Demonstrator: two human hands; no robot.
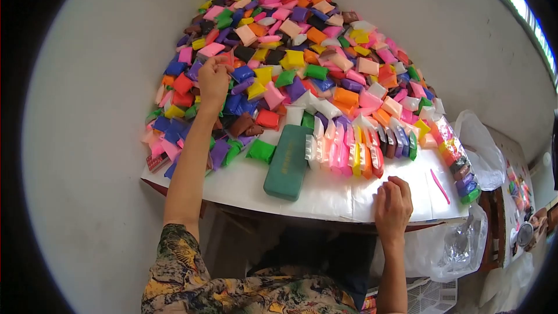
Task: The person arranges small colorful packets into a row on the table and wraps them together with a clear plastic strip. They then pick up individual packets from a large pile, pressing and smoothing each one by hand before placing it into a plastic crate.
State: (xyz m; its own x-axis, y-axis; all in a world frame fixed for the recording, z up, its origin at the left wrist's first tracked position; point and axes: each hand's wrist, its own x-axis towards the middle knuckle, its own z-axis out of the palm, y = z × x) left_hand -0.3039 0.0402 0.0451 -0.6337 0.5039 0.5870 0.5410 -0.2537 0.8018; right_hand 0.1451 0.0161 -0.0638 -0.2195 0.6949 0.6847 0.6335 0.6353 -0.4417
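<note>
We judge the packets (295, 59) heaped on the bench (244, 183) light, soft and slippery, best pinched mid-body, and cannot tell whether the left hand (214, 79) or loosely curled right hand (393, 206) grips anything.

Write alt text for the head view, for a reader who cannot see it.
A person's left hand reaches over a large heap of colourful packets on a white-topped table, while the right hand is at its front edge. A green case lies beside a row of packets; a pink stick lies farther right.
</note>
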